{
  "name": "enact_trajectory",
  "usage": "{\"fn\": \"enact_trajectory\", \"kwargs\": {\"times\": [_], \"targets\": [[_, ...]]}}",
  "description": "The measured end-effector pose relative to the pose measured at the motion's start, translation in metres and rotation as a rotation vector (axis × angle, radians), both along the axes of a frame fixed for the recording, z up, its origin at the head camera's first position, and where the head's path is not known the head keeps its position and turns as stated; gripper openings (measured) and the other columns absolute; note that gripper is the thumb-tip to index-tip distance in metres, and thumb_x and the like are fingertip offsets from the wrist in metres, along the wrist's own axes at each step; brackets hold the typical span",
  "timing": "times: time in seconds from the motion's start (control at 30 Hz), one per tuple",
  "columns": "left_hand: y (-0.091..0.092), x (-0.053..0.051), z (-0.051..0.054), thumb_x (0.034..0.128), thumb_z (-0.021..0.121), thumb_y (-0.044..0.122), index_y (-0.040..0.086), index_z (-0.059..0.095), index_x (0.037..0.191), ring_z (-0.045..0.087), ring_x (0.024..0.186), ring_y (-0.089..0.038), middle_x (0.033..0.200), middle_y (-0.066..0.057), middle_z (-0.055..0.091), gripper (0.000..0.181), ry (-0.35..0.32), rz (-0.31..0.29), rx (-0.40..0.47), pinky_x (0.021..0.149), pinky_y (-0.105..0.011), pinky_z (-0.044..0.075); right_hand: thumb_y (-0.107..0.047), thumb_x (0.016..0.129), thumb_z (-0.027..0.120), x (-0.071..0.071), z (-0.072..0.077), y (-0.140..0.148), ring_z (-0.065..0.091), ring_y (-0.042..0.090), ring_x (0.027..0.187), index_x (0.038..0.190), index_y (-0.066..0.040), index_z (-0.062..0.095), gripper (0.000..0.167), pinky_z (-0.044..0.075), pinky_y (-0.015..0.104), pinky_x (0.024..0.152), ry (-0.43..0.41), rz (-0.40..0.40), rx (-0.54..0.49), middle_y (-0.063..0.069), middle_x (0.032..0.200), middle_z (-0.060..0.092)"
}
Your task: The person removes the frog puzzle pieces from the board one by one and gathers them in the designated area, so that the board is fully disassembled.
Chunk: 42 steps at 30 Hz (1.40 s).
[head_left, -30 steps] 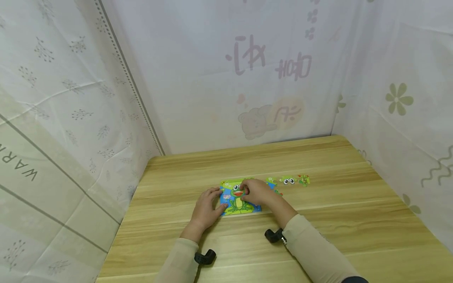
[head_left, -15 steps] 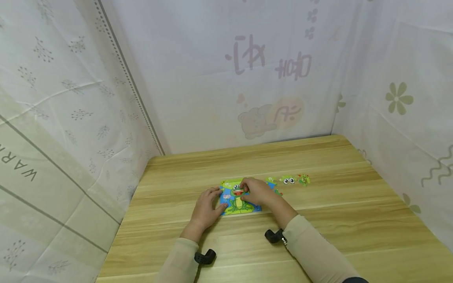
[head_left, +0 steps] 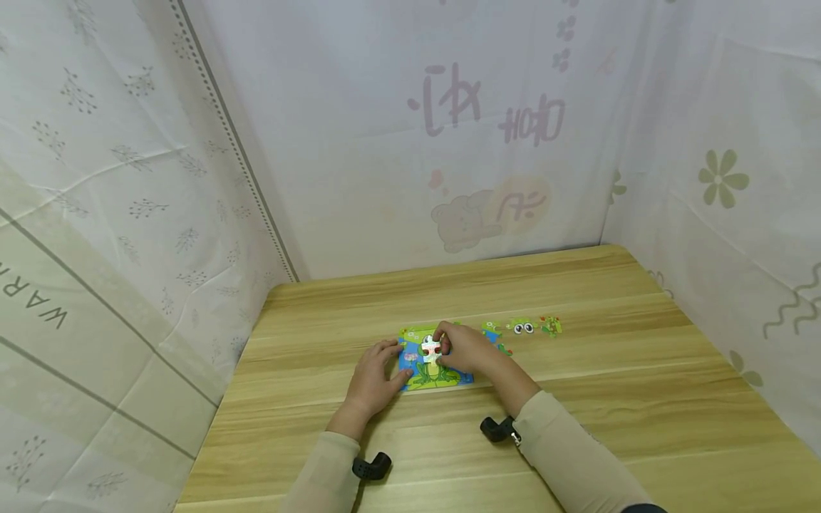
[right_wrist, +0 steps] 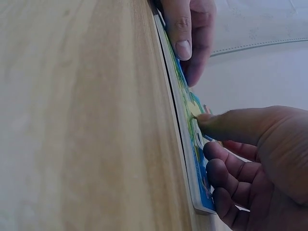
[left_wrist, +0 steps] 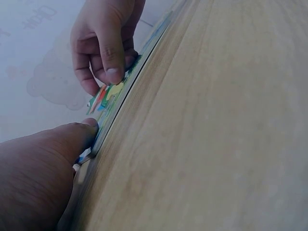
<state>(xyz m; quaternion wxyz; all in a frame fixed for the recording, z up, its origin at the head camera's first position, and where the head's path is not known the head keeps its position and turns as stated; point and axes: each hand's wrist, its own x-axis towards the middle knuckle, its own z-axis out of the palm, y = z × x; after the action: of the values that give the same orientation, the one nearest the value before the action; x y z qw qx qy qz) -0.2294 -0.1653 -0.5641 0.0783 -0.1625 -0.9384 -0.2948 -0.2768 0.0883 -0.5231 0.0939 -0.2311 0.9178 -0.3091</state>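
Observation:
A frog jigsaw puzzle (head_left: pixel 417 380) in a thin flat board lies on the table, its front edge towards me. At its left edge my left hand (head_left: pixel 372 377) rests, with the thumb at the near left corner and the fingers farther up the side. Over the middle of the picture my right hand (head_left: pixel 471 348) pinches a puzzle piece (head_left: pixel 432 350) with the frog's red mouth on it. That piece (left_wrist: pixel 98 99) stands tilted up from the board in the left wrist view. My right hand hides the right part of the picture.
Right of the board lie several loose puzzle pieces, among them one with two eyes (head_left: pixel 524 328) and a green-red one (head_left: pixel 551 326). The wooden table (head_left: pixel 577 399) meets hanging patterned cloth (head_left: pixel 359 178) at the back and sides.
The mouth piece has tilted in my right hand's fingers and now shines with reflected light. My left hand stays where it was; the loose pieces have not moved.

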Motion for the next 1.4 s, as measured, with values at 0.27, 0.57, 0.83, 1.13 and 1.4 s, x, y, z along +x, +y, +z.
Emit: {"fn": "enact_trajectory", "kwargs": {"times": [0.27, 0.57, 0.83, 1.13, 1.4], "targets": [[0.0001, 0.0007, 0.0008, 0.0961, 0.077, 0.042, 0.012, 0.063, 0.144, 0.045, 0.143, -0.033, 0.154, -0.006, 0.053, 0.058, 0.003, -0.003, -0.001, 0.119, -0.055, 0.038, -0.021, 0.09, 0.086, 0.0004, 0.0003, 0.0009, 0.059, 0.014, 0.069, 0.124, -0.016, 0.061, 0.042, 0.053, 0.034, 0.068, -0.028, -0.011, -0.031, -0.007, 0.089, 0.063], [-0.0001, 0.0001, -0.0001, 0.0966, 0.077, 0.042, 0.013, 0.062, 0.145, 0.045, 0.144, -0.033, 0.154, -0.006, 0.052, 0.058, -0.003, 0.0, 0.0, 0.119, -0.056, 0.037, -0.019, 0.09, 0.086, 0.0009, 0.0024, 0.0006, 0.058, 0.014, 0.068, 0.123, -0.013, 0.062, 0.042, 0.052, 0.034, 0.069, -0.023, -0.01, -0.051, -0.007, 0.087, 0.062], [-0.0008, 0.0007, 0.0015, 0.0964, 0.077, 0.042, 0.013, 0.062, 0.145, 0.045, 0.144, -0.032, 0.154, -0.006, 0.052, 0.059, -0.004, -0.002, 0.0, 0.119, -0.055, 0.038, -0.019, 0.089, 0.085, 0.001, 0.0016, 0.0005, 0.06, 0.013, 0.072, 0.122, -0.014, 0.063, 0.039, 0.053, 0.033, 0.07, -0.025, -0.032, -0.051, -0.008, 0.086, 0.063], [-0.0003, 0.0016, 0.0018, 0.0965, 0.077, 0.042, 0.013, 0.063, 0.144, 0.045, 0.144, -0.033, 0.153, -0.006, 0.053, 0.057, -0.008, 0.002, -0.001, 0.119, -0.055, 0.038, -0.013, 0.088, 0.083, -0.0008, -0.0006, 0.0014, 0.06, 0.014, 0.072, 0.121, -0.014, 0.063, 0.038, 0.054, 0.033, 0.069, -0.042, -0.042, -0.103, -0.006, 0.085, 0.064], [-0.0001, 0.0004, 0.0004, 0.0962, 0.078, 0.04, 0.013, 0.063, 0.144, 0.046, 0.143, -0.033, 0.153, -0.006, 0.054, 0.057, 0.007, 0.002, 0.004, 0.118, -0.055, 0.039, -0.006, 0.088, 0.082, -0.0024, -0.0021, 0.0029, 0.06, 0.015, 0.071, 0.121, -0.015, 0.061, 0.04, 0.053, 0.031, 0.067, -0.065, -0.04, -0.131, -0.003, 0.088, 0.063]]}}
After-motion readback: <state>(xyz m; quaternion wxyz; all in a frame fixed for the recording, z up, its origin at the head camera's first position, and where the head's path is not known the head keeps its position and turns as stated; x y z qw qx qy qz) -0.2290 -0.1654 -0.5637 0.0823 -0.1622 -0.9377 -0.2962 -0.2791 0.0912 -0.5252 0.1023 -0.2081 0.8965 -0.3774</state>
